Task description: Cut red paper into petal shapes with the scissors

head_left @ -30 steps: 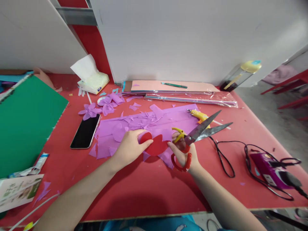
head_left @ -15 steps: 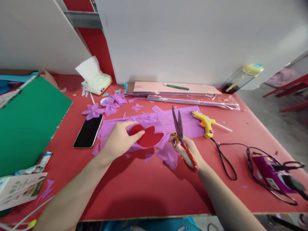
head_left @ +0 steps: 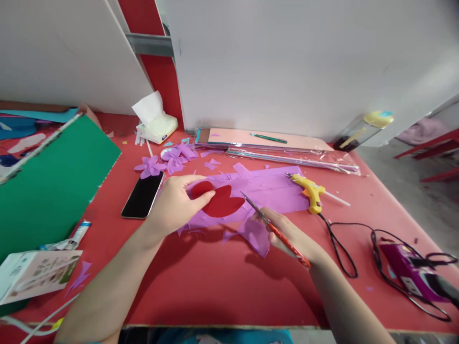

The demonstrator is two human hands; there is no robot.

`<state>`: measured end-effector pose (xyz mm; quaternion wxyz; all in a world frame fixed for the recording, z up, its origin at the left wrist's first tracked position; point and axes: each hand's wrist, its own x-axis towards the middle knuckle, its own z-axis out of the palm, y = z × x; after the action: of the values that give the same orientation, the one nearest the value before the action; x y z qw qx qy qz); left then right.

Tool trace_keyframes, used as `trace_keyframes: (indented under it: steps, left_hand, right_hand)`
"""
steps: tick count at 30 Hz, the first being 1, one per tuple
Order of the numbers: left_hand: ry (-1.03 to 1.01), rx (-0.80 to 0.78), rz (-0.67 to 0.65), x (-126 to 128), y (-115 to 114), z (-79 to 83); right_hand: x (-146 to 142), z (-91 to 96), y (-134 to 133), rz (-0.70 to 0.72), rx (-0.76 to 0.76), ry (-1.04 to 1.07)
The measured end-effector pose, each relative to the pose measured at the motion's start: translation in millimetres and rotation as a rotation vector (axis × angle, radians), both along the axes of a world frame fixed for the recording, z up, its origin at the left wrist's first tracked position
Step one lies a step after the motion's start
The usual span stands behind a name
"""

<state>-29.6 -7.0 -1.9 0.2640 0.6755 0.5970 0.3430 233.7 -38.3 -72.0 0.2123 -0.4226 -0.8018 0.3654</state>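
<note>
Left hand: the left hand (head_left: 177,203) pinches the red paper (head_left: 224,204) by its left lobe, thumb in front; the fingertips behind are hidden.
Right hand: the right hand (head_left: 289,231) is closed around the scissors (head_left: 283,239); the grip inside the loops is covered.
Red paper: held above the purple sheet (head_left: 279,186), its pointed lobes toward the right hand.
Change: a second ago the scissors stand splayed, pointing away to the right; now they are turned, tip toward the paper's right end. In judgement, tool and workpiece are brought into line for cutting.
Blades: seen nearly edge-on, so their gap cannot be judged; nor can contact between tip and paper.
Purple sheet: partly masked by the left hand and red paper; scraps overlap it.
Glue gun: the glue gun (head_left: 312,191) lies with its nozzle over the sheet's right end.
Phone: the phone (head_left: 141,196) lies left of the sheet, a purple flower (head_left: 149,167) overlapping its far end.
Worktop margin: on the worktop (head_left: 208,291), a carton (head_left: 43,277) is cut off at left; its print is illegible.
</note>
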Motion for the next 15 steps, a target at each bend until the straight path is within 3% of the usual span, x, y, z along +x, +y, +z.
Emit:
trace_keyframes:
  steps: [5,15]
  left_hand:
    - [-0.06,-0.062,-0.115,0.3,-0.4,2.3]
    - [-0.199,-0.19,-0.214,5.1,-2.4,4.2]
  right_hand:
    - [0.1,2.0,-1.9,0.031,-0.009,0.0]
    - [-6.0,9.1,-0.6,0.019,-0.074,0.117]
